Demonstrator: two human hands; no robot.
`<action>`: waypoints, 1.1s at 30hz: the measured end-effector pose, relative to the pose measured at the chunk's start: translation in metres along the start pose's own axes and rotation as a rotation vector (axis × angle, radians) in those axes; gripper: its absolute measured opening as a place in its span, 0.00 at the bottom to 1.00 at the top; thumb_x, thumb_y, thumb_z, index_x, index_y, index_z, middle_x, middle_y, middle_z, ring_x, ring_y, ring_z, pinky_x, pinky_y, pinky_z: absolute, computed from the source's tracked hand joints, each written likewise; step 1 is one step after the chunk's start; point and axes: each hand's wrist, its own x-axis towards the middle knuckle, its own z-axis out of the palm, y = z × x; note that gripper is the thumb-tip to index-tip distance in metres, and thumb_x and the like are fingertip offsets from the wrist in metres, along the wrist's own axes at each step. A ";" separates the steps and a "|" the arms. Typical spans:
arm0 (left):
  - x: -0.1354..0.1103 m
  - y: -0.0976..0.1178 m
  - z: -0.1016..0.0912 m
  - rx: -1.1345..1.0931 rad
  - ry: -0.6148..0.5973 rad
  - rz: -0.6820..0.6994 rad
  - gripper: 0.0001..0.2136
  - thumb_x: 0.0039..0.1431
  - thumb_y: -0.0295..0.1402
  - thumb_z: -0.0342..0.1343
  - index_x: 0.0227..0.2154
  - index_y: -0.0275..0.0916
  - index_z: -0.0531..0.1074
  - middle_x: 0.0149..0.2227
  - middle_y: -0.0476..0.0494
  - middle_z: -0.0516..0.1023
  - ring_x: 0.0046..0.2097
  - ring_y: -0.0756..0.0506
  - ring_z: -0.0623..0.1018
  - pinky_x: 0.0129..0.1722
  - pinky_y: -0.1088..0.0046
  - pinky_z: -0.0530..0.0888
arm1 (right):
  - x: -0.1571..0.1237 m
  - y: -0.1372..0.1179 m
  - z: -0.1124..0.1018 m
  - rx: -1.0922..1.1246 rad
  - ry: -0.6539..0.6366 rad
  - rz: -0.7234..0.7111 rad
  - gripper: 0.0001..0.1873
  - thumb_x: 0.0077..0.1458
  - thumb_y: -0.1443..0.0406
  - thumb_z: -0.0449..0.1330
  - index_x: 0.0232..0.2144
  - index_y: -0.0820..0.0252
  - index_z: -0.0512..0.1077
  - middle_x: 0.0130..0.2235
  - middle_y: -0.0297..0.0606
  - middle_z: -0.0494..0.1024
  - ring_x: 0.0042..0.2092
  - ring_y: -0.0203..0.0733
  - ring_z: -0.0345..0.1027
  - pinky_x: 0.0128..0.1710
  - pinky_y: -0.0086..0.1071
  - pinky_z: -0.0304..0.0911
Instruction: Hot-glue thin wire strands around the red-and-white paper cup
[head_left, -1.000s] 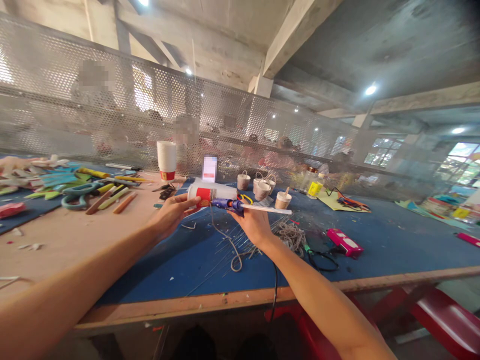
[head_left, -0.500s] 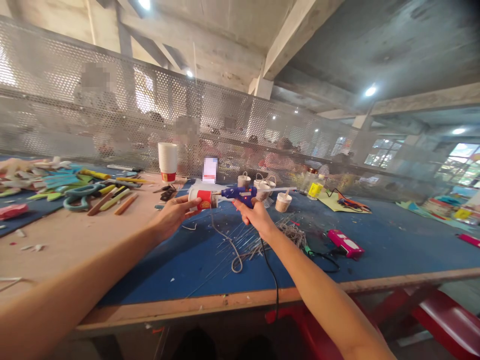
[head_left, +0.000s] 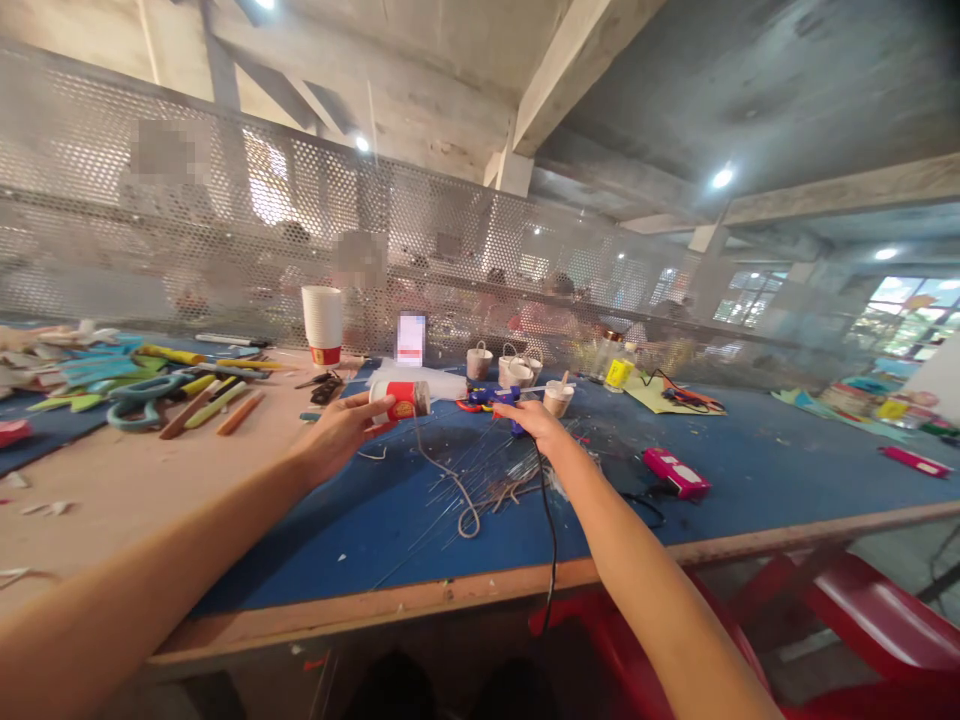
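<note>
My left hand [head_left: 346, 428] grips a red and white paper cup [head_left: 403, 400] lying on its side in the air. Grey cord [head_left: 442, 462] is around the cup's right end and trails down onto the blue table mat. My right hand [head_left: 534, 420] is closed on a blue hot glue gun [head_left: 487, 396], low over the mat and apart from the cup. A black cable [head_left: 547, 520] runs from the gun over the table's front edge. Beyond the gun stand several small cups with cord handles [head_left: 478, 362].
A stack of paper cups [head_left: 322, 322] and a lit phone [head_left: 411, 340] stand at the back. Scissors [head_left: 139, 402] and several tools lie left. Thin sticks [head_left: 480, 480] lie in front; a yellow-labelled bottle [head_left: 619, 370] and a pink box [head_left: 676, 473] are right.
My right hand has moved the glue gun right, away from the cup and lower toward the mat. The left hand still holds the cup. The view has shifted slightly.
</note>
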 end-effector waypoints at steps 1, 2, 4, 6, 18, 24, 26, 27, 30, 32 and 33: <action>0.000 0.000 0.000 -0.005 -0.001 -0.004 0.09 0.49 0.38 0.74 0.32 0.42 0.85 0.41 0.40 0.88 0.43 0.43 0.84 0.44 0.72 0.81 | 0.001 0.002 -0.003 -0.038 0.006 0.028 0.21 0.43 0.50 0.73 0.28 0.64 0.81 0.26 0.37 0.80 0.31 0.42 0.73 0.36 0.36 0.70; 0.000 -0.001 -0.001 -0.009 -0.001 -0.009 0.08 0.50 0.37 0.74 0.32 0.42 0.85 0.41 0.40 0.88 0.42 0.43 0.84 0.43 0.72 0.81 | 0.002 0.004 -0.005 -0.080 0.011 0.060 0.20 0.43 0.51 0.73 0.27 0.64 0.81 0.26 0.36 0.79 0.30 0.41 0.72 0.35 0.35 0.69; 0.001 -0.001 -0.001 -0.012 -0.003 -0.019 0.09 0.50 0.36 0.74 0.33 0.41 0.85 0.43 0.39 0.88 0.42 0.44 0.85 0.42 0.73 0.81 | 0.003 0.007 -0.010 -0.167 0.029 0.112 0.19 0.44 0.51 0.73 0.25 0.63 0.80 0.24 0.34 0.78 0.29 0.39 0.70 0.33 0.32 0.67; 0.001 0.000 0.000 -0.011 -0.005 -0.024 0.10 0.49 0.35 0.74 0.34 0.40 0.85 0.43 0.39 0.88 0.43 0.43 0.85 0.42 0.72 0.81 | 0.003 0.010 -0.013 -0.257 0.045 0.140 0.20 0.44 0.51 0.73 0.22 0.62 0.79 0.21 0.32 0.74 0.27 0.38 0.68 0.30 0.30 0.63; -0.009 0.007 0.011 -0.021 -0.010 -0.017 0.10 0.48 0.33 0.74 0.35 0.38 0.84 0.39 0.38 0.88 0.42 0.43 0.85 0.42 0.71 0.81 | -0.002 0.007 -0.017 -0.712 0.100 0.117 0.24 0.46 0.48 0.73 0.17 0.57 0.71 0.19 0.31 0.71 0.28 0.42 0.72 0.29 0.29 0.59; -0.011 0.008 0.015 -0.044 -0.015 -0.018 0.11 0.46 0.32 0.75 0.33 0.36 0.84 0.38 0.38 0.88 0.40 0.43 0.85 0.42 0.71 0.81 | -0.016 -0.021 0.025 -0.508 0.094 -0.203 0.13 0.63 0.55 0.63 0.38 0.60 0.77 0.39 0.41 0.84 0.42 0.43 0.79 0.44 0.33 0.70; -0.012 0.009 0.016 -0.054 -0.020 -0.012 0.11 0.47 0.32 0.75 0.33 0.36 0.84 0.38 0.38 0.88 0.40 0.43 0.85 0.42 0.71 0.81 | -0.021 -0.030 0.052 -0.246 -0.081 -0.188 0.11 0.60 0.60 0.67 0.41 0.61 0.77 0.40 0.40 0.85 0.43 0.41 0.80 0.46 0.32 0.71; -0.012 0.010 0.016 -0.062 -0.016 -0.007 0.11 0.47 0.33 0.74 0.34 0.36 0.84 0.38 0.38 0.88 0.40 0.44 0.85 0.43 0.72 0.81 | -0.023 -0.034 0.065 -0.146 -0.170 -0.156 0.12 0.57 0.63 0.70 0.42 0.61 0.77 0.42 0.41 0.85 0.45 0.41 0.80 0.47 0.33 0.72; -0.013 0.013 0.017 -0.080 -0.007 0.009 0.12 0.46 0.33 0.75 0.35 0.36 0.84 0.36 0.40 0.88 0.40 0.44 0.84 0.43 0.72 0.81 | -0.034 -0.043 0.095 0.115 -0.362 -0.055 0.14 0.53 0.67 0.73 0.42 0.61 0.77 0.41 0.39 0.85 0.44 0.39 0.81 0.49 0.32 0.73; -0.013 0.014 0.018 -0.074 0.003 0.018 0.14 0.45 0.34 0.76 0.35 0.36 0.84 0.36 0.40 0.88 0.41 0.43 0.84 0.42 0.72 0.80 | -0.041 -0.046 0.105 0.189 -0.447 -0.010 0.11 0.53 0.68 0.72 0.39 0.60 0.77 0.35 0.36 0.85 0.39 0.38 0.81 0.47 0.31 0.74; -0.013 0.015 0.018 -0.064 0.008 0.023 0.14 0.44 0.35 0.76 0.35 0.37 0.84 0.36 0.40 0.88 0.41 0.42 0.84 0.43 0.71 0.80 | -0.044 -0.048 0.106 0.197 -0.474 -0.002 0.07 0.55 0.68 0.71 0.36 0.60 0.77 0.32 0.34 0.84 0.36 0.37 0.81 0.45 0.31 0.74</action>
